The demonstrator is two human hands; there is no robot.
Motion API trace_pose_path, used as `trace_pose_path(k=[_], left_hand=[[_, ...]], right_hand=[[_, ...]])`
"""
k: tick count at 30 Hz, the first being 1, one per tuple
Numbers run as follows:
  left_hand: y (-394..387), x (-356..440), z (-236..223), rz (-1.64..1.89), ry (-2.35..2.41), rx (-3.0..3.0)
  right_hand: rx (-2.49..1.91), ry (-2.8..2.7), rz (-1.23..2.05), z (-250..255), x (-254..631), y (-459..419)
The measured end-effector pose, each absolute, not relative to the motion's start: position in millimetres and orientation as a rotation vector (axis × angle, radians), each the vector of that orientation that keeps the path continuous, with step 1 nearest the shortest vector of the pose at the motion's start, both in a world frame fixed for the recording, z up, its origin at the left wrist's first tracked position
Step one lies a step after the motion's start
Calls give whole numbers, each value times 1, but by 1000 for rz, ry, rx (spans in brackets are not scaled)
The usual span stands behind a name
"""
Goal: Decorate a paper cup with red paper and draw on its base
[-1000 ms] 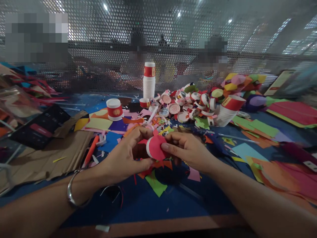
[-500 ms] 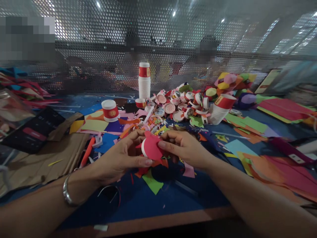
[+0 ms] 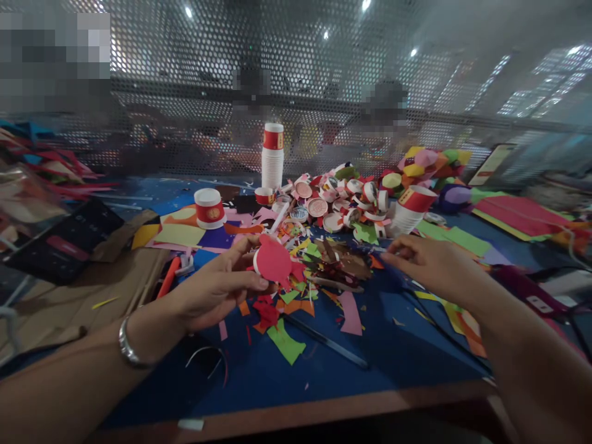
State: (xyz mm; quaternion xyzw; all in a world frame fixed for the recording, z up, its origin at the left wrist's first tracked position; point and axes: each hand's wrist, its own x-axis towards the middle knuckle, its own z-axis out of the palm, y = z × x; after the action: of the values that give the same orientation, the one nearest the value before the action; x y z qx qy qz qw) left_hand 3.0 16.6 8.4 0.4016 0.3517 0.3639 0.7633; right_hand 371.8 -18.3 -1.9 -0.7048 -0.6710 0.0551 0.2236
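Note:
My left hand pinches a red paper cutout with a rounded bump on top, backed by a white ring-like piece. Farther right, my right hand is over a dark blue tool with a cord, which looks like a hot glue gun. Its thumb and fingers are pinched together, and a thin pale stick shows by the fingertips. What they grip is mostly hidden. Paper scraps lie between the hands, and a clear stick rests in front of them.
Behind the hands is a heap of decorated paper rings. Stacked paper cups stand at the back, with a tilted cup stack to the right and a single cup to the left. Cardboard lies at left. A perforated metal screen rises behind.
My right hand has let go of the red cutout and moved right, to the dark blue tool. My left hand keeps the cutout, now slightly farther left and higher.

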Motion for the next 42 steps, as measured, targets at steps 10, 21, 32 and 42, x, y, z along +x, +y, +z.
trace_pose_path(k=[10,21,32,42], left_hand=[[24,-3,9,773,663,956],[23,1,14,792,641,785],[29,-3,14,766,587,699],[31,-7,20,742,560,640]], right_hand=[[-2004,-1559,546,-33,389,-17],[-1486,-1065,1105,0,376,-39],[-1055,-1050,1278,29,310,-14],[-1022,-1201,1490,14,283,-4]])
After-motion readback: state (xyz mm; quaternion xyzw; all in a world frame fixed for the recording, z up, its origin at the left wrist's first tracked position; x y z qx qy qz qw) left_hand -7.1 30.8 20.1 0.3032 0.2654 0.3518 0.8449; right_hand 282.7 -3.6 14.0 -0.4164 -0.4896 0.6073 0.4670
